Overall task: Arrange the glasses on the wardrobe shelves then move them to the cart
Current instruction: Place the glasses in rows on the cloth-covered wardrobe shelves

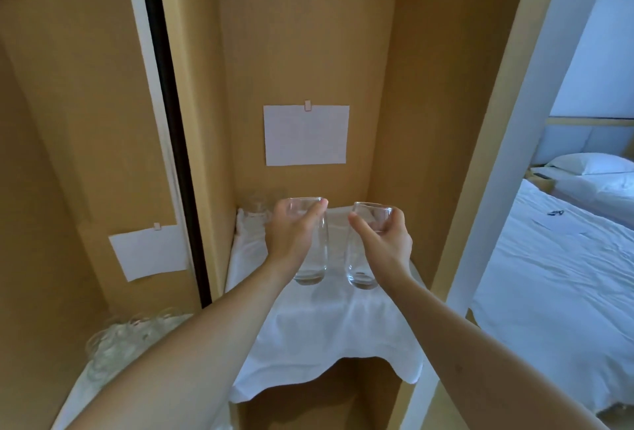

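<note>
While our left hand (291, 234) and right hand (384, 237) each grip 1 glass (314, 258) near its rim (above the cloth (329, 320)), we should lower both upright, keeping them apart.

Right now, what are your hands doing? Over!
Left hand grips one tall clear glass; right hand grips another tall clear glass. Both above white cloth-covered shelf. More clear glasses back-left.

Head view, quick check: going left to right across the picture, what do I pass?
Cluster of glasses at lower left → small paper sheet → left hand gripping a tall glass → right hand gripping a second glass → bed.
</note>
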Motion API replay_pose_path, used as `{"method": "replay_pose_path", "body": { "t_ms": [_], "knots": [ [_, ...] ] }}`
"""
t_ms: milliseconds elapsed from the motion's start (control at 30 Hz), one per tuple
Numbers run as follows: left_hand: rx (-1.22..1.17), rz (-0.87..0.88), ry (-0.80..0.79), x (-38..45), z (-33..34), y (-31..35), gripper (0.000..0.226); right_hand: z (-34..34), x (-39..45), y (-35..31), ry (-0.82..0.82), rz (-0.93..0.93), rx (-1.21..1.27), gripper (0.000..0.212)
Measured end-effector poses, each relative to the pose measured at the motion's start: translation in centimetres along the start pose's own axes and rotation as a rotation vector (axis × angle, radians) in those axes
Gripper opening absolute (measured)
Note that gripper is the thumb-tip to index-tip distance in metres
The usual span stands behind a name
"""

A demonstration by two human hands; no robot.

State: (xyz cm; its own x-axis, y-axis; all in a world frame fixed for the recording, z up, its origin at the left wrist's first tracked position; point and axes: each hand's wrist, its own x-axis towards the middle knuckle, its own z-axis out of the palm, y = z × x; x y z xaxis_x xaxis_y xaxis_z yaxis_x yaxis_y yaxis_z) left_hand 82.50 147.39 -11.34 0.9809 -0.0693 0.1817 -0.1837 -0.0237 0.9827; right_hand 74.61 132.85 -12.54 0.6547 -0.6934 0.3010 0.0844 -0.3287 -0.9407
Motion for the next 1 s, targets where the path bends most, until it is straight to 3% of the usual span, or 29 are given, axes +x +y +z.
{"method": "replay_pose_path", "body": {
  "t_ms": [100, 233, 500, 1000],
  "knots": [
    [-0.013, -0.038, 0.017, 3.1, 0.9, -1.8, 0.078, 2.1, 2.7, 1.1, -0.025, 0.013, -0.041, 0.054],
    [-0.035, -0.080, 0.046, 6.8, 1.1, -4.2, 0.068, 5.1, 5.3, 2.5, -0.067, 0.028, -0.064, 0.051],
    [-0.008, -0.098, 0.098, 11.6, 0.8, -7.4, 0.066, 9.6, 8.7, 5.4, -0.140, 0.043, -0.077, 0.075],
    [0.064, -0.201, 0.125, 17.8, 3.4, -14.6, 0.082, 15.7, 16.4, 13.6, -0.218, 0.127, -0.103, 0.071]
  ]
}}
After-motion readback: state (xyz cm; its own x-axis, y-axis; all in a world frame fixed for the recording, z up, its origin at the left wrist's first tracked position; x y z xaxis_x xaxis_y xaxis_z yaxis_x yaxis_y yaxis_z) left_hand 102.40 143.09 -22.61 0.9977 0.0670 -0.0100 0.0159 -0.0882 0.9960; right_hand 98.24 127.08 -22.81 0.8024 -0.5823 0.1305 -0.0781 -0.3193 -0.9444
